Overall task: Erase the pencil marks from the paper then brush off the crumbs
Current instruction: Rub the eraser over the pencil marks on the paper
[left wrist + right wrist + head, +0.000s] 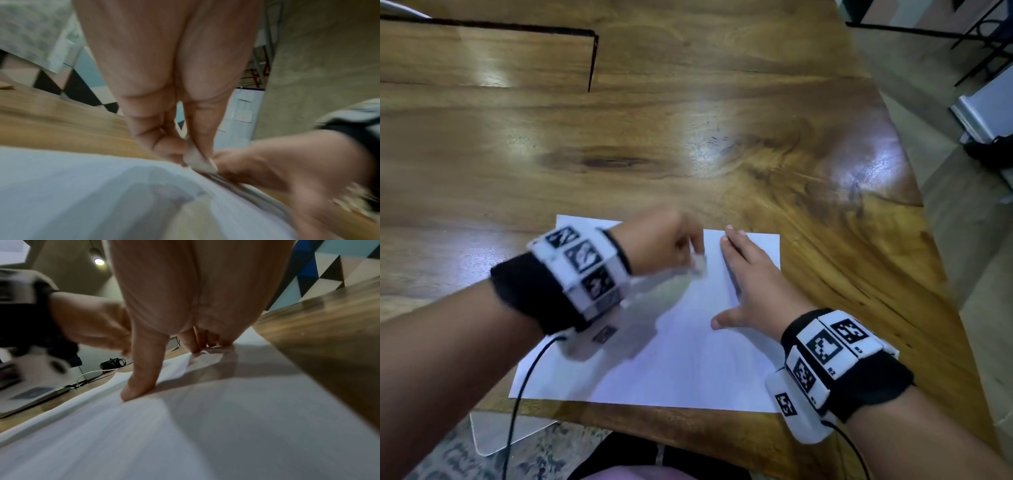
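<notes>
The erasing step was in hand. At lower centre of the head view the left hand (661, 245) pinched a small white eraser (699, 264) against the paper (688, 363), which lay on the wooden table (688, 120). Just right of it, the right hand (751, 291) lay flat with fingers straight, pinning the sheet. Next, I judge, more rubbing, then a light sweep. Blur hid any pencil marks or crumbs.
</notes>
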`<state>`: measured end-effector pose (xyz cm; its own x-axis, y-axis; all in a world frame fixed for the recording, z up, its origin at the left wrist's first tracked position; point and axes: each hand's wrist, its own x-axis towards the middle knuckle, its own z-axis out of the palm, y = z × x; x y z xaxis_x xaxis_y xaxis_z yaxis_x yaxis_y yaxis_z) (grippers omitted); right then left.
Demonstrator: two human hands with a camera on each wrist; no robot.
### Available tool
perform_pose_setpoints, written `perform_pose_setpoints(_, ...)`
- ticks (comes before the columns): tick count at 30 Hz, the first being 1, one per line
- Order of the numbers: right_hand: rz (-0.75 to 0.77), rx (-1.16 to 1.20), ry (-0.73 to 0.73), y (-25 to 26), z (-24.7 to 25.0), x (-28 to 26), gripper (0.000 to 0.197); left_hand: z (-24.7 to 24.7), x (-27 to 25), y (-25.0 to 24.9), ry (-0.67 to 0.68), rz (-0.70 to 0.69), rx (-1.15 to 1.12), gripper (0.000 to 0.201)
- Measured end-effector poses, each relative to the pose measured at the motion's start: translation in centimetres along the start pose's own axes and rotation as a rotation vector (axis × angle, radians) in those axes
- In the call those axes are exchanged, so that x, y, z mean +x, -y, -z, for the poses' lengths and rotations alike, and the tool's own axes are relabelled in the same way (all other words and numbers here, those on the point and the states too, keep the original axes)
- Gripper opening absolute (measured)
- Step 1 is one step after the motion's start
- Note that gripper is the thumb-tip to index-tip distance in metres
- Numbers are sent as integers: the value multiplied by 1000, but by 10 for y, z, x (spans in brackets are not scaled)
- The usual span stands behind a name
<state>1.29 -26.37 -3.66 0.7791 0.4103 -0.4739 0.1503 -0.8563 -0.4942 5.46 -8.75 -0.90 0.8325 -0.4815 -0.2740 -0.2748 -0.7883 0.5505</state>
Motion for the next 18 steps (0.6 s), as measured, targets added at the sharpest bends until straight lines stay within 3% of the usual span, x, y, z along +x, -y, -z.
perform_pose_setpoints(2, 0, -2, 4, -1, 1, 0, 124, 5, 23, -3, -118, 42, 4, 14)
perform_pose_setpoints(6, 11, 6, 5, -1, 1, -1, 124, -11, 30, -8, -169, 56, 58, 14)
perform_pose_setpoints(8, 9, 9, 4, -2, 0, -1, 123, -16, 18, -6, -62, 26, 56, 11)
perform_pose_setpoints(11, 10, 13, 1, -2, 0, -1, 123, -10, 6, -6, 283, 2, 124, 13)
perform_pose_setpoints(12, 12, 8, 0, -2, 0, -1, 123, -6, 7, -7, 314, 19, 115, 13)
perform_pose_setpoints(13, 14, 2, 0, -2, 0, -1, 123, -2, 12, -8, 278, 35, 98, 13)
perform_pose_setpoints(16, 14, -10, -5, -1, 0, -1, 124, 2, 33, -10, -30, 49, 103, 12)
perform_pose_setpoints(18, 13, -6, -5, -1, 0, -1, 124, -2, 34, -9, -128, 39, 125, 10)
